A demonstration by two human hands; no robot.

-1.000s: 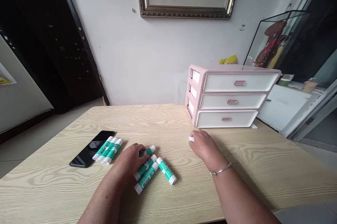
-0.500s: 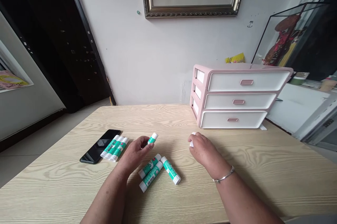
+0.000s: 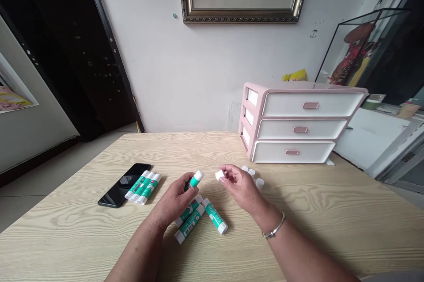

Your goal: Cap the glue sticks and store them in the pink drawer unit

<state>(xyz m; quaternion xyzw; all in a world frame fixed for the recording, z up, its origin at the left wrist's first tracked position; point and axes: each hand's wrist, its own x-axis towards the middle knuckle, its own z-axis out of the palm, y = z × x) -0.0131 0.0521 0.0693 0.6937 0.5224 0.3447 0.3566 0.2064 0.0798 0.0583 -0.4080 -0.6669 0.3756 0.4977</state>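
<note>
My left hand [image 3: 177, 198] is closed around a green and white glue stick [image 3: 196, 178], whose white end points up and to the right. Between the thumb and fingers of my right hand [image 3: 241, 187] is a white cap [image 3: 220, 175], a short gap away from that glue stick. Behind the right hand lie several loose white caps [image 3: 260, 183] on the table. Below my left hand are three more glue sticks: one partly hidden by the hand, one beside it [image 3: 190, 224], and one tilted the other way [image 3: 215, 216].
Three glue sticks [image 3: 143, 188] lie side by side at the left, against a black phone [image 3: 124, 185]. A pink and white drawer unit [image 3: 300, 130] stands at the back right of the wooden table [image 3: 66, 229]. A framed picture [image 3: 241, 16] hangs on the wall.
My right hand has lifted a white cap and moved left with it, uncovering the loose caps behind. My left hand has shifted slightly right with the glue stick.
</note>
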